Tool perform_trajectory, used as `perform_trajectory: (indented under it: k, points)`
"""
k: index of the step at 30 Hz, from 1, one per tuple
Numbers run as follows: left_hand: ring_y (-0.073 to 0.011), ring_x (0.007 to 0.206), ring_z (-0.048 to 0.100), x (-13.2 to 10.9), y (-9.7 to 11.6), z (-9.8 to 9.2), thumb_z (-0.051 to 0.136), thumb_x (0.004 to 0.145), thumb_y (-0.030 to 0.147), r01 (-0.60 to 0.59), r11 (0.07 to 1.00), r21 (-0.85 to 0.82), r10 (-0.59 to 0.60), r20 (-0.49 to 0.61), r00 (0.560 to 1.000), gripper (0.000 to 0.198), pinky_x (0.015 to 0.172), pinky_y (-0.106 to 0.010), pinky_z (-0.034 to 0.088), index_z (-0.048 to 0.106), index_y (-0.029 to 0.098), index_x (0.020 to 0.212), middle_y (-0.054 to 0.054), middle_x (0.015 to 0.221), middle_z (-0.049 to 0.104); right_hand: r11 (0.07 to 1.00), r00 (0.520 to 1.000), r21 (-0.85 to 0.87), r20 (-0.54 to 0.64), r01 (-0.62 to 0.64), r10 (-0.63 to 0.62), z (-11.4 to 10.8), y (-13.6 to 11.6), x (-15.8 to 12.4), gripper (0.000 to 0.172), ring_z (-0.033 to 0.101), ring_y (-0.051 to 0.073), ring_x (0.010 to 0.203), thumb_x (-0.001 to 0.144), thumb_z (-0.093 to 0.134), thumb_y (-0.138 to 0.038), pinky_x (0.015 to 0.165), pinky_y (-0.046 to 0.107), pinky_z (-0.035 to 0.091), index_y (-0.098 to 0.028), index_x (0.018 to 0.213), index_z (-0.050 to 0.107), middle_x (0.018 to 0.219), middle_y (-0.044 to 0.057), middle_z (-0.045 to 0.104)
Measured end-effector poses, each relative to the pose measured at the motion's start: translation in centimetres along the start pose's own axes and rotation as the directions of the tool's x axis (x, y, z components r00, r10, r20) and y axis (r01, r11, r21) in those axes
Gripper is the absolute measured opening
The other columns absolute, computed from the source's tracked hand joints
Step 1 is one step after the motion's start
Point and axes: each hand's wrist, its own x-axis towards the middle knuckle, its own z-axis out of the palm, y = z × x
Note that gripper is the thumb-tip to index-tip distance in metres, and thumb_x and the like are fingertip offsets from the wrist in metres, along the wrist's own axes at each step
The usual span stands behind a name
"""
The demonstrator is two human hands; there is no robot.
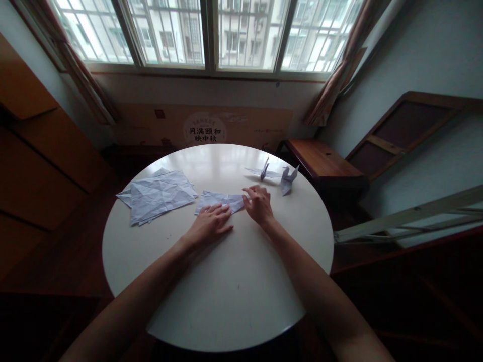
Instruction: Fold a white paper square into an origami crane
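A creased, folded sheet of white paper (234,199) lies flat on the round white table (211,281). My left hand (213,220) rests on its near edge with the fingers spread. At the paper's right end is my right hand (259,203), its thumb and index finger at the corner and the other fingers curled. Whether the corner is pinched or only pressed is hard to see. Beyond my right hand stand two folded paper cranes, one with wings spread (265,172) and one more upright (288,180).
A stack of crumpled paper sheets (162,196) lies at the table's left. Behind the table on the right stands a low wooden bench (322,158). A printed cardboard panel (151,128) leans under the window, and a wooden cabinet (41,166) is at far left.
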Motion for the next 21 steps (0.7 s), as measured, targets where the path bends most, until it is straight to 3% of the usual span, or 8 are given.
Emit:
perform_trajectory:
  k: [3, 8, 14, 21]
  points:
    - [-0.03, 0.134, 0.043, -0.1, 0.0, 0.1, 0.053, 0.091, 0.049, 0.04, 0.999, 0.022, -0.039, -0.043, 0.998, 0.048, 0.108, -0.049, 0.032, 0.054, 0.026, 0.133, -0.008, 0.144, 0.051, 0.98, 0.977, 0.092, 0.104, 0.177, -0.187, 0.4, -0.2, -0.2, 0.032, 0.05, 0.023, 0.114, 0.096, 0.046, -0.032, 0.099, 0.037, 0.035, -0.024, 0.119, 0.066, 0.122, 0.008, 0.062]
    - [-0.032, 0.131, 0.045, -0.2, 0.1, 0.1, 0.054, 0.089, 0.051, 0.077, 0.997, 0.026, -0.075, -0.06, 0.995, 0.045, 0.104, -0.053, 0.034, 0.057, 0.03, 0.129, -0.007, 0.144, 0.051, 0.902, 0.881, 0.227, 0.225, 0.367, -0.415, 1.2, -0.6, -0.4, 0.028, 0.055, 0.019, 0.12, 0.096, 0.048, -0.032, 0.105, 0.035, 0.035, -0.028, 0.113, 0.071, 0.124, 0.002, 0.067]
    - [-0.0328, 0.13, 0.045, -0.1, 0.3, -0.2, 0.056, 0.088, 0.053, 0.096, 0.995, 0.025, -0.095, -0.049, 0.994, 0.046, 0.102, -0.054, 0.035, 0.058, 0.03, 0.128, -0.008, 0.143, 0.051, 0.894, 0.851, 0.25, 0.293, 0.371, -0.435, 0.5, 0.0, -0.1, 0.027, 0.053, 0.016, 0.128, 0.095, 0.052, -0.031, 0.108, 0.034, 0.038, -0.033, 0.117, 0.069, 0.131, 0.0, 0.064]
    - [-0.0329, 0.13, 0.045, -0.1, 0.3, -0.3, 0.055, 0.088, 0.053, 0.111, 0.993, 0.034, -0.11, -0.037, 0.993, 0.049, 0.101, -0.053, 0.036, 0.056, 0.028, 0.13, -0.009, 0.143, 0.052, 0.958, 0.911, 0.165, 0.307, 0.233, -0.274, -0.1, 1.6, 0.5, 0.027, 0.053, 0.019, 0.129, 0.094, 0.053, -0.029, 0.107, 0.033, 0.04, -0.031, 0.115, 0.07, 0.131, -0.001, 0.063]
